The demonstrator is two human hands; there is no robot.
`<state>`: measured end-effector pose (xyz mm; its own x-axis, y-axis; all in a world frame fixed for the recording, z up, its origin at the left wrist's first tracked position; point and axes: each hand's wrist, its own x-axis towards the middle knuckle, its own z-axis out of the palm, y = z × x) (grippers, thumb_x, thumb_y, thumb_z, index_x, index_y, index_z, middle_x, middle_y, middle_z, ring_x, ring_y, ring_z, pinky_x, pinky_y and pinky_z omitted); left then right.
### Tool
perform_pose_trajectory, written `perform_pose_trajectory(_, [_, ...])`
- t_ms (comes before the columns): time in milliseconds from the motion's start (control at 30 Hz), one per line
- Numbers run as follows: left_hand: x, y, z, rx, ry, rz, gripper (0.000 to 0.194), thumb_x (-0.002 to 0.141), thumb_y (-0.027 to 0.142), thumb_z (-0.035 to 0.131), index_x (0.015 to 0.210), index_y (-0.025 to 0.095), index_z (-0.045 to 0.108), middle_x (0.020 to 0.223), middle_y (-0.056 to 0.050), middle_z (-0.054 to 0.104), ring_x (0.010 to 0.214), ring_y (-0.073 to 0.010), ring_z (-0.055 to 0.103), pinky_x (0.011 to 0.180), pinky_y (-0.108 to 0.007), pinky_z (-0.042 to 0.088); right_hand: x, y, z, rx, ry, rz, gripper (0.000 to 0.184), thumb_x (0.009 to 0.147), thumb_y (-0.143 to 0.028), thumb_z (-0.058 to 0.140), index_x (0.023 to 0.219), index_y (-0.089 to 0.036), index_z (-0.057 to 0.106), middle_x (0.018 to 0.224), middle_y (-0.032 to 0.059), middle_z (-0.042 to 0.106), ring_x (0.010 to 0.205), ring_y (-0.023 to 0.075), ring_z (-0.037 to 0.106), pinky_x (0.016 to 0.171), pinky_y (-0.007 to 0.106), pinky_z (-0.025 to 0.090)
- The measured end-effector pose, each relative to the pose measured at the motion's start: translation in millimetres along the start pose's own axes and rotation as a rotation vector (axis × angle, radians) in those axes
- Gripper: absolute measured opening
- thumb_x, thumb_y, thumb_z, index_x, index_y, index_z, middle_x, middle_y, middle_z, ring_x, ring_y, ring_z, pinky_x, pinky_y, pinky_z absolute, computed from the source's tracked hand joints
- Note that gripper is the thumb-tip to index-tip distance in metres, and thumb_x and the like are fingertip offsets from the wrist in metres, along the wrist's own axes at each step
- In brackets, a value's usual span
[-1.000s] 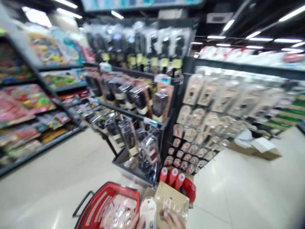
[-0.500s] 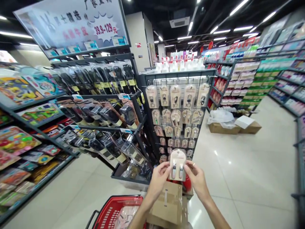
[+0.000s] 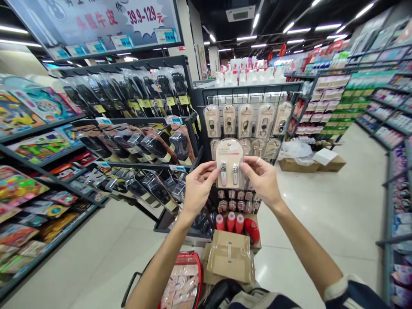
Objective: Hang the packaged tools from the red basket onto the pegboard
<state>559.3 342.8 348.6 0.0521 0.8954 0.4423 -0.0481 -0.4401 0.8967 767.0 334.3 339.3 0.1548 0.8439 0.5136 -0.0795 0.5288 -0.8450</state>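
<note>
Between my two hands is an upright blister pack of nail clippers (image 3: pixel 229 165), cream-coloured, with two small clippers showing through its clear front. My left hand (image 3: pixel 200 185) pinches the pack's left edge between thumb and fingers. On the opposite edge, my right hand (image 3: pixel 262 178) grips it the same way, a ring on one finger. Behind the pack stands a wire display rack (image 3: pixel 254 90) hung with similar cream packs (image 3: pixel 264 122); the held pack hides part of the middle rows.
A red shopping basket (image 3: pixel 200 274) holding pink packs stands at lower left. Cardboard boxes (image 3: pixel 230 253) and red bottles (image 3: pixel 231 222) sit below the rack. Packaged belts (image 3: pixel 154 143) hang to the left. More boxes (image 3: pixel 298 165) lie on the floor at right.
Both hands have raised the nail clipper pack, from low in front of the rack up to its middle rows. The view has tilted downward, bringing more of the basket and the red bottles into sight.
</note>
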Motion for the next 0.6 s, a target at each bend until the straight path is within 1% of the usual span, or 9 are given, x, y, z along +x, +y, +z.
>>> perform_pose_trajectory(67, [3, -25, -4.3, 0.046, 0.015, -0.023, 0.035, 0.089, 0.039, 0.079, 0.116, 0.016, 0.075, 0.1, -0.007, 0.077, 0.089, -0.0185, 0.073, 0.078, -0.027, 0.061, 2, 25, 1, -0.031, -0.03, 0.048, 0.039, 0.09, -0.046, 0.077, 0.115, -0.016, 0.073, 0.098, 0.0066, 0.077, 0.084, 0.0186, 0.072, 0.072, 0.029, 0.062])
perform_pose_trajectory(133, [12, -60, -5.4, 0.126, 0.01, -0.055, 0.032, 0.09, 0.038, 0.077, 0.111, 0.014, 0.075, 0.095, -0.008, 0.077, 0.085, -0.0182, 0.073, 0.075, -0.026, 0.06, 7, 61, 0, -0.076, -0.036, 0.118, 0.042, 0.089, -0.05, 0.077, 0.111, -0.014, 0.072, 0.097, 0.0085, 0.077, 0.081, 0.0193, 0.072, 0.065, 0.028, 0.061])
perform_pose_trajectory(233, [43, -111, 0.3, 0.25, 0.01, -0.071, 0.029, 0.091, 0.035, 0.073, 0.109, 0.012, 0.075, 0.091, -0.009, 0.077, 0.079, -0.0186, 0.072, 0.071, -0.026, 0.059, 31, 114, 0, -0.201, 0.028, 0.172, 0.044, 0.089, -0.05, 0.073, 0.108, -0.011, 0.072, 0.093, 0.0102, 0.077, 0.078, 0.0206, 0.071, 0.06, 0.028, 0.059])
perform_pose_trajectory(300, [72, -135, 7.2, 0.302, 0.04, -0.057, 0.029, 0.092, 0.033, 0.071, 0.111, 0.011, 0.075, 0.091, -0.011, 0.077, 0.077, -0.0191, 0.072, 0.069, -0.027, 0.059, 55, 138, 1, -0.292, 0.075, 0.157, 0.042, 0.091, -0.048, 0.068, 0.108, -0.01, 0.072, 0.09, 0.011, 0.077, 0.078, 0.0211, 0.071, 0.061, 0.028, 0.058])
perform_pose_trajectory(367, [99, -151, 13.8, 0.328, 0.072, -0.041, 0.031, 0.092, 0.029, 0.07, 0.117, 0.01, 0.074, 0.094, -0.012, 0.078, 0.077, -0.0192, 0.073, 0.071, -0.028, 0.059, 79, 153, 4, -0.359, 0.108, 0.127, 0.04, 0.093, -0.045, 0.065, 0.107, -0.009, 0.073, 0.09, 0.0121, 0.077, 0.08, 0.0215, 0.071, 0.067, 0.03, 0.058])
perform_pose_trajectory(433, [117, -161, 18.3, 0.348, 0.094, -0.027, 0.035, 0.093, 0.026, 0.068, 0.124, 0.011, 0.072, 0.095, -0.012, 0.078, 0.079, -0.0194, 0.074, 0.075, -0.029, 0.059, 97, 164, 6, -0.415, 0.133, 0.099, 0.037, 0.093, -0.042, 0.064, 0.105, -0.009, 0.074, 0.09, 0.0128, 0.078, 0.081, 0.0218, 0.071, 0.076, 0.032, 0.057])
perform_pose_trajectory(500, [122, -171, 20.2, 0.372, 0.106, -0.023, 0.037, 0.093, 0.025, 0.067, 0.127, 0.011, 0.072, 0.095, -0.011, 0.079, 0.08, -0.0198, 0.074, 0.077, -0.029, 0.059, 106, 174, 7, -0.474, 0.146, 0.081, 0.033, 0.092, -0.039, 0.064, 0.1, -0.01, 0.075, 0.088, 0.0129, 0.078, 0.081, 0.0222, 0.072, 0.082, 0.033, 0.055])
perform_pose_trajectory(600, [118, -186, 19.5, 0.408, 0.111, -0.029, 0.039, 0.096, 0.026, 0.065, 0.131, 0.009, 0.071, 0.097, -0.012, 0.08, 0.08, -0.0196, 0.075, 0.077, -0.029, 0.059, 108, 190, 6, -0.545, 0.142, 0.074, 0.026, 0.092, -0.035, 0.065, 0.095, -0.011, 0.076, 0.086, 0.0124, 0.079, 0.081, 0.0229, 0.072, 0.084, 0.033, 0.054])
